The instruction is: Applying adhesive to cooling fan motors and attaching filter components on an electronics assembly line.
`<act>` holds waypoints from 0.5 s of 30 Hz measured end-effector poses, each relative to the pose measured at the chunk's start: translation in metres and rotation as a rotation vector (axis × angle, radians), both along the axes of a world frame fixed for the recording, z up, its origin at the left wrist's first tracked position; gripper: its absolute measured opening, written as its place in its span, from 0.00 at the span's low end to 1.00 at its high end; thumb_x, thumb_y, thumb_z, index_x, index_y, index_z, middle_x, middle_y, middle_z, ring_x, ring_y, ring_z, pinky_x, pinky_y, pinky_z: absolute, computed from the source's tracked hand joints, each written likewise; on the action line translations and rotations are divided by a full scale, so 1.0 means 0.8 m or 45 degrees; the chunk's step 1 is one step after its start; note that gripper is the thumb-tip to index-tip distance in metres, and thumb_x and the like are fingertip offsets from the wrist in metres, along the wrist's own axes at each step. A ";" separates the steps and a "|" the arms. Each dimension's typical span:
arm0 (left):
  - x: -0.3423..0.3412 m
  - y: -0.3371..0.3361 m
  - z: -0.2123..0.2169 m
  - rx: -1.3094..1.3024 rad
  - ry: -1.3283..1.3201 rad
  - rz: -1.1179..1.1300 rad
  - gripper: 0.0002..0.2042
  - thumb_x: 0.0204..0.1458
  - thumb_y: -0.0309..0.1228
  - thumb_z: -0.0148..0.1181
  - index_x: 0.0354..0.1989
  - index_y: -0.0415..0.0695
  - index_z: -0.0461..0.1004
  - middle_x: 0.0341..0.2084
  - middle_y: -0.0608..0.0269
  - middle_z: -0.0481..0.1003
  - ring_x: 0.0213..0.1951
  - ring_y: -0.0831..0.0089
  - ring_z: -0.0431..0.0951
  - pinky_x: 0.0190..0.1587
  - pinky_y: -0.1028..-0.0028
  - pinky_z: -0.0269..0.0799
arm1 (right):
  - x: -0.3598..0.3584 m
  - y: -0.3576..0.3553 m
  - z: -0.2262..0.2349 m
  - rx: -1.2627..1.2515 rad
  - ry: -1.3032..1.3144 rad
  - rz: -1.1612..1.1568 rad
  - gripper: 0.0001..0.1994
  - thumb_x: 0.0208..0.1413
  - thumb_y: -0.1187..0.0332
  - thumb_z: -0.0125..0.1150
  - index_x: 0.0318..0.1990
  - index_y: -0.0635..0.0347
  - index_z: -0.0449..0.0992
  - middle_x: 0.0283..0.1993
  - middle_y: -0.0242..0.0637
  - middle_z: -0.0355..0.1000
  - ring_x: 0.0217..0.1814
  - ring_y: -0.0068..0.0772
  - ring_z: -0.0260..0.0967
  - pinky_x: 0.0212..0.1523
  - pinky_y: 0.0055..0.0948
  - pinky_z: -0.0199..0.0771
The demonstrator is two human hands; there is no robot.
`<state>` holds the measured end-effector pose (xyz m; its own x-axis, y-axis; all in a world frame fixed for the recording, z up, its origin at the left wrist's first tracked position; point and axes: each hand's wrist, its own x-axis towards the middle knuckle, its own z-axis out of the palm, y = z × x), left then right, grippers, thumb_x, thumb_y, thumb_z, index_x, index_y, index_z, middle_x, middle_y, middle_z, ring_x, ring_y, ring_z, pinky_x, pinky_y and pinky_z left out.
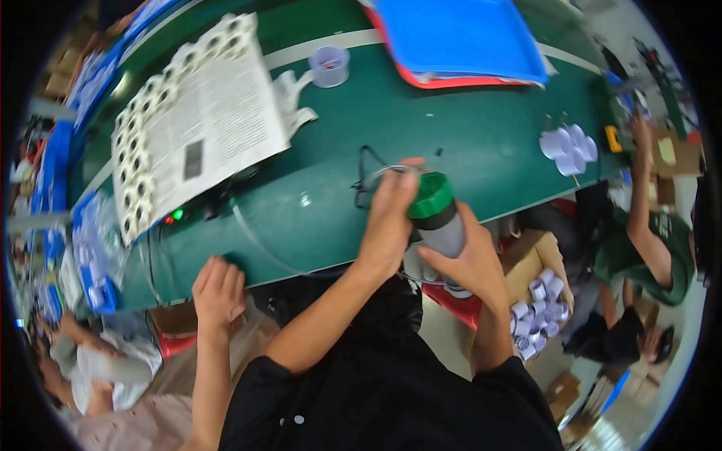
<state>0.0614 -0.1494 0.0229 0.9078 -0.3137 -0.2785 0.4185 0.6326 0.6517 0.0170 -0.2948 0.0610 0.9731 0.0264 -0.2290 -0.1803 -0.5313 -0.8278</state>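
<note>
My right hand (470,264) is wrapped around the grey body of a bottle (449,239), holding it upright just off the near edge of the green table (466,143). The bottle's green screw lid (432,197) is gripped from the left by the fingers of my left hand (391,218). Both my forearms rise from my black shirt at the lower edge. The bottle's bottom is hidden behind my right hand.
A tray of white rolls (139,161) under a printed sheet lies at the left. A clear cup (329,66), blue and red trays (459,37) and loose white rolls (568,146) lie farther off. A cardboard box (530,259) stands below the table. Another person's hand (218,289) rests on the table edge.
</note>
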 end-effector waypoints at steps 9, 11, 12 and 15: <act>-0.018 -0.014 0.030 -0.063 0.006 -0.015 0.32 0.63 0.57 0.44 0.64 0.44 0.58 0.55 0.55 0.69 0.59 0.66 0.66 0.62 0.60 0.58 | -0.015 -0.018 0.003 -0.086 -0.038 -0.061 0.37 0.39 0.60 0.76 0.57 0.63 0.66 0.48 0.50 0.74 0.51 0.49 0.74 0.51 0.39 0.71; -0.016 -0.013 0.027 -0.094 -0.017 -0.023 0.30 0.63 0.55 0.46 0.63 0.43 0.59 0.57 0.53 0.68 0.60 0.66 0.66 0.63 0.62 0.58 | -0.018 -0.010 -0.004 -0.170 -0.126 -0.063 0.36 0.39 0.62 0.75 0.56 0.63 0.66 0.49 0.52 0.73 0.49 0.56 0.73 0.50 0.43 0.72; -0.014 -0.017 0.026 -0.106 0.001 -0.017 0.29 0.64 0.53 0.47 0.63 0.43 0.59 0.54 0.53 0.70 0.58 0.67 0.68 0.62 0.64 0.61 | -0.019 -0.007 -0.006 -0.323 -0.277 -0.066 0.35 0.39 0.63 0.75 0.57 0.62 0.66 0.50 0.52 0.72 0.48 0.56 0.72 0.49 0.44 0.72; -0.006 -0.025 0.026 -0.121 0.010 -0.024 0.26 0.64 0.49 0.50 0.62 0.42 0.60 0.48 0.55 0.72 0.54 0.68 0.72 0.58 0.67 0.65 | -0.026 0.006 -0.005 -0.513 -0.312 -0.121 0.36 0.40 0.67 0.74 0.59 0.61 0.64 0.53 0.52 0.69 0.46 0.58 0.71 0.47 0.47 0.73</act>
<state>0.0564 -0.1696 0.0434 0.8993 -0.3563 -0.2538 0.4360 0.6835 0.5855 -0.0042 -0.2900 0.0570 0.9935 -0.1086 0.0339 -0.0685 -0.8093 -0.5833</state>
